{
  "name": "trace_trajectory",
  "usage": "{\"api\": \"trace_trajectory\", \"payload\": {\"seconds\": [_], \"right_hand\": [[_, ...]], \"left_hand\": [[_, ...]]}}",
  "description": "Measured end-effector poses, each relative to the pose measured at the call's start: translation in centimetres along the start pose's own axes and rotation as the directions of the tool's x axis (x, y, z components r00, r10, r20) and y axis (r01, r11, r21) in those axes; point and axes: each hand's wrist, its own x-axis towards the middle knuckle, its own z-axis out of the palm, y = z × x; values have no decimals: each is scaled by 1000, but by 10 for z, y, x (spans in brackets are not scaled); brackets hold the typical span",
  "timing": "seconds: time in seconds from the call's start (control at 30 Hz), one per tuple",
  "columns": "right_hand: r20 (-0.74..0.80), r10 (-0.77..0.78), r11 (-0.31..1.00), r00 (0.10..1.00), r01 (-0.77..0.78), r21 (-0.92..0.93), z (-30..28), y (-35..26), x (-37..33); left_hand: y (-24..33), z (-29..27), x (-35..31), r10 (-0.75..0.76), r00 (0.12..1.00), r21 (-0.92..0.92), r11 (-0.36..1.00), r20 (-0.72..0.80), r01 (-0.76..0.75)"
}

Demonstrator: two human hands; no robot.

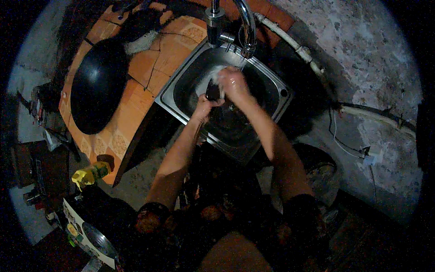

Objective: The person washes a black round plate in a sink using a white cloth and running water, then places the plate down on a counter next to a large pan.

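Both hands are over the steel sink (172, 97), under the chrome tap (247, 27). My left hand (206, 106) is closed around the lower end of a small dark rounded thing (212, 90), its thumb along the pale edge. Its exact kind is too dark to tell. My right hand (233, 81) is curled against the upper right side of that thing. Blur hides its fingertips and whatever may be in them. Whitish water or foam (217, 72) shows beside the right hand's knuckles.
An orange tiled counter (140, 102) lies left of the sink, bearing a large black oval pan-like thing (97, 86). A yellow bottle (90, 174) is by its near corner. A pale pipe (290, 41) runs along the rough wall. At lower left is a white-edged panel (74, 217) with a round metal part.
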Motion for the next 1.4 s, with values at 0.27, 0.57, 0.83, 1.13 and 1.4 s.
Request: {"api": "trace_trajectory", "payload": {"seconds": [0.27, 0.57, 0.83, 1.13, 1.4], "right_hand": [[-38, -131, 971, 991, 121, -208, 7, -15, -7], [-78, -143, 973, 987, 126, -192, 13, -9, -5], [-233, 39, 992, 972, -66, -108, 10, 28, 14], [-151, -57, 996, 987, 67, 60, 29, 3, 17], [-473, 121, 906, 873, -292, -308, 10, 23, 5]], "left_hand": [[-18, -10, 14, 108, 994, 129, 986, -18, -104], [-36, -25, 36, 253, 963, 222, 938, 92, -267], [-21, -25, 33, 186, 978, 260, 944, 94, -204], [-12, -27, 23, 153, 988, 246, 957, 18, -152], [20, -18, -9, 64, 998, 36, 997, 25, -65]]}}
